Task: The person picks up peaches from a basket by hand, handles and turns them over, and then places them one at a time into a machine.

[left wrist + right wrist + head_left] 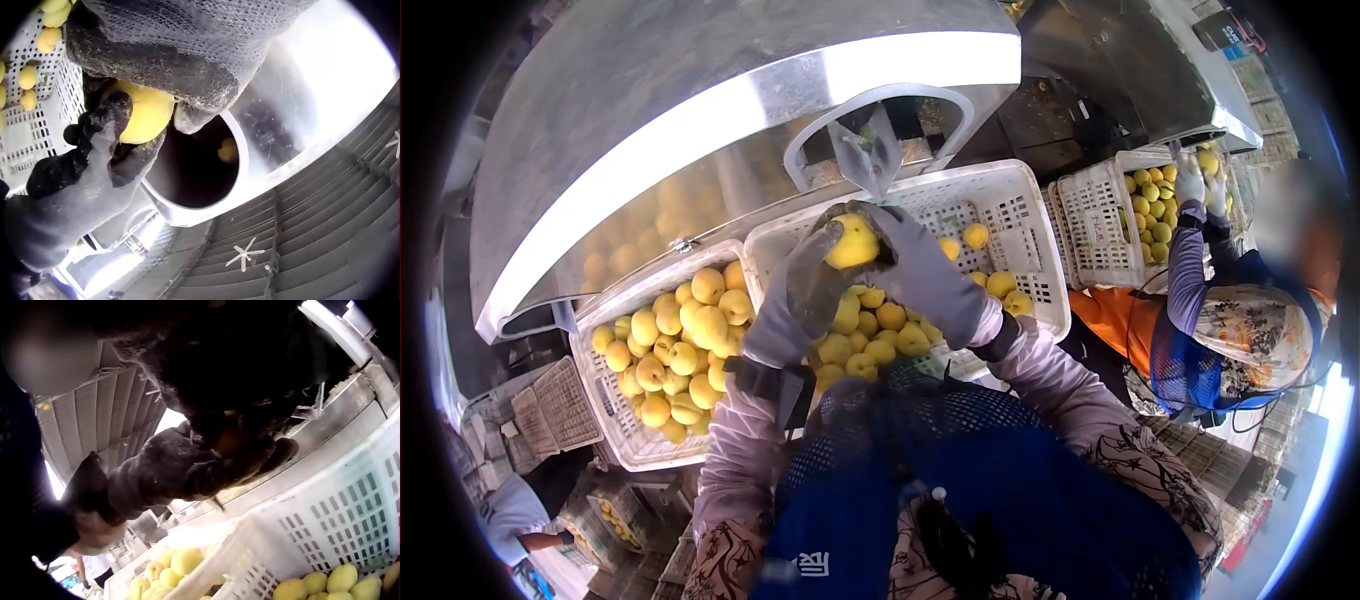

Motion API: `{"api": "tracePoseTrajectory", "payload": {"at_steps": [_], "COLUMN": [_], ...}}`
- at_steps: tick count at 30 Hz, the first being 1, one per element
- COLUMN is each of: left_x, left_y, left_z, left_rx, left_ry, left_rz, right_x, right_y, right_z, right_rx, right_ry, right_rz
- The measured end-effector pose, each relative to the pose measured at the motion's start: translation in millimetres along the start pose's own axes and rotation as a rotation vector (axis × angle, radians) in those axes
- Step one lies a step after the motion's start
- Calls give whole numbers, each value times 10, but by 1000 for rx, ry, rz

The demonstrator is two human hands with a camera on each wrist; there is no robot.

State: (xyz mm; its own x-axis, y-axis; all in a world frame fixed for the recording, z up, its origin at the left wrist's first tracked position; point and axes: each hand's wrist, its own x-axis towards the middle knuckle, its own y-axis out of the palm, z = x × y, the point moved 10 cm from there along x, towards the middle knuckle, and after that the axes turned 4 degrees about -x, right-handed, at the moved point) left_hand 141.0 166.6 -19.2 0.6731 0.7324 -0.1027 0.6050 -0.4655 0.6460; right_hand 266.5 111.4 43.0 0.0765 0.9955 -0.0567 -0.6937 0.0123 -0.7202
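Observation:
Both hands wear grey gloves with dark, dirt-marked palms and meet in front of the body. Between them is one yellow peach point(853, 242), held over the middle white crate point(1040, 215). My left hand point(805, 290) grips its left side, and the fingers of my right hand point(930, 262) curl round the other side. From the left wrist view, the peach point(147, 112) shows between both gloves, with thumb and fingertips on its skin. The right wrist view is dark, and the gloves hide most of the fruit there. Below the hands lie several loose peaches point(890, 317) in the crate.
A fuller white crate of peaches point(582, 350) stands at left. Behind the crates rises a metal machine point(730, 60) with a round-edged chute opening point(800, 160). At right, another person point(1240, 330) handles fruit over a further crate point(1100, 230). One more person point(520, 520) is at lower left.

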Motion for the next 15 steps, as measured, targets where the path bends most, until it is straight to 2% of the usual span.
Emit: {"api": "tracePoseTrajectory", "payload": {"at_steps": [2, 3, 5, 6, 7, 8, 9, 10, 11, 12, 13, 14, 15], "left_x": [-35, -13, 48, 63, 114, 145, 147, 147, 142, 140, 149, 123, 55], "left_y": [-178, 19, 344, 420, 512, 584, 617, 637, 654, 610, 502, 396, 384], "left_z": [128, 14, -212, -216, -320, -439, -468, -566, -647, -582, -441, -331, -300], "left_rx": [303, 303, 236, 235, 189, 142, 139, 246, 351, 347, 207, 68, 92], "left_ry": [-184, -184, -341, -337, -216, -95, -87, -18, 48, 56, 26, -1, -53], "left_rz": [149, 150, -144, -145, -122, -96, -90, -104, -119, -114, -119, -122, -77], "right_x": [11, -15, -32, -31, -18, -4, 22, 65, 111, 149, 237, 343, 431], "right_y": [-95, -224, -310, -338, -326, -334, -379, -395, -478, -554, -573, -504, -483], "right_z": [-51, 41, 112, 177, 148, 114, 118, 117, 76, 42, -30, -108, -202], "right_rx": [478, 300, 184, 69, 65, 162, 257, 247, 265, 284, 101, 94, -51], "right_ry": [123, 112, 40, -30, -32, -56, -86, -94, -59, -23, -30, -37, 23], "right_rz": [26, 21, 16, 11, 11, -23, -59, -62, -152, -241, -354, -356, -398]}}
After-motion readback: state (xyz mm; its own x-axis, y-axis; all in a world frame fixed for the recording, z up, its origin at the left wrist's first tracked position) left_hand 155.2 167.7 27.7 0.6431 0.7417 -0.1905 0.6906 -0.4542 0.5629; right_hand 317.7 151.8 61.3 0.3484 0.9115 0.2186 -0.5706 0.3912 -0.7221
